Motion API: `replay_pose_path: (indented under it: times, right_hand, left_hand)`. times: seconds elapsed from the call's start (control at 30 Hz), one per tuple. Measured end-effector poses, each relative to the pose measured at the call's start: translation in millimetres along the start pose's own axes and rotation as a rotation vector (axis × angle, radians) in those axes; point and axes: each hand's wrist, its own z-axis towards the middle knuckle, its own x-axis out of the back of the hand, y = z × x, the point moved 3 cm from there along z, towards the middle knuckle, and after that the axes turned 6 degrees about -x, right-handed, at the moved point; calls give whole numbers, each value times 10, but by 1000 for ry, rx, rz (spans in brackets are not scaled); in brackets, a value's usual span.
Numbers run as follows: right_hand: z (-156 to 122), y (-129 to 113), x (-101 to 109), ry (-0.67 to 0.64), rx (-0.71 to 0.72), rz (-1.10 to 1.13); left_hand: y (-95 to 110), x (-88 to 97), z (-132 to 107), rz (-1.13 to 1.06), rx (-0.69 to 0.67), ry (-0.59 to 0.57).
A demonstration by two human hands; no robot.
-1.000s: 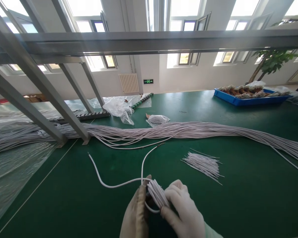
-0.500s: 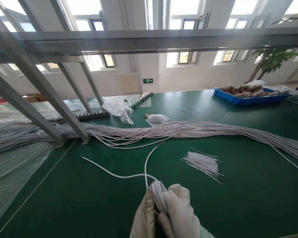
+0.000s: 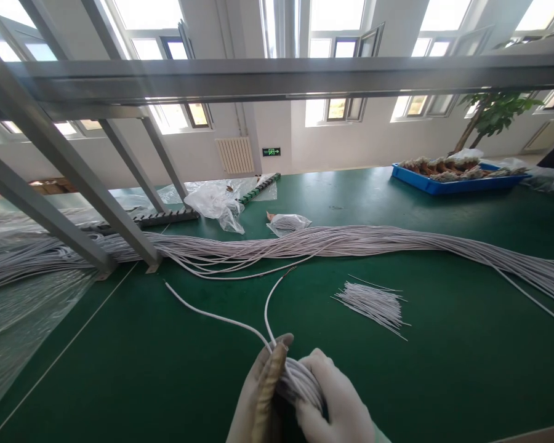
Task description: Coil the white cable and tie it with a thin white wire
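One white coil (image 3: 310,384), two loose ends (image 3: 212,314)

Over the green table (image 3: 461,363), left hand (image 3: 260,394) and right hand (image 3: 340,400) hold the coil, fingers narrowed on it. Its long axis slants far-left to near-right; both ends point away, one veering left. I count one cable bundle (image 3: 351,241), one strip pile (image 3: 373,304), one blue tray (image 3: 447,185) beyond.

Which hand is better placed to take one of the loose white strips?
Probably the right hand: it is nearer the white strips, which lie ahead and to its right. The left hand is farther off, across the coil both hold.
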Motion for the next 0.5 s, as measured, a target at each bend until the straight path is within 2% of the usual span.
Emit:
replay_pose_path:
  times: [0.1,0.2,0.27,0.4,0.47,0.5]
  right_hand:
    - [11,-9,26,-27,-30,-37]
    - [-4,-12,-2,-12,-77,-124]
    - [-15,-24,-49,45,-123,-228]
    - [-13,-76,-132,223,-152,-586]
    - [-5,-82,-128,247,-143,-629]
    - [2,-71,-112,217,-146,-563]
  left_hand:
    - [57,-69,-42,-79,128,47]
    - [67,-114,-76,-137,197,68]
    - [78,-130,-91,-120,196,40]
    - [119,-137,-99,-16,242,-8]
    - [130,-140,-85,20,274,-36]
    - [125,-140,-76,23,282,-44]
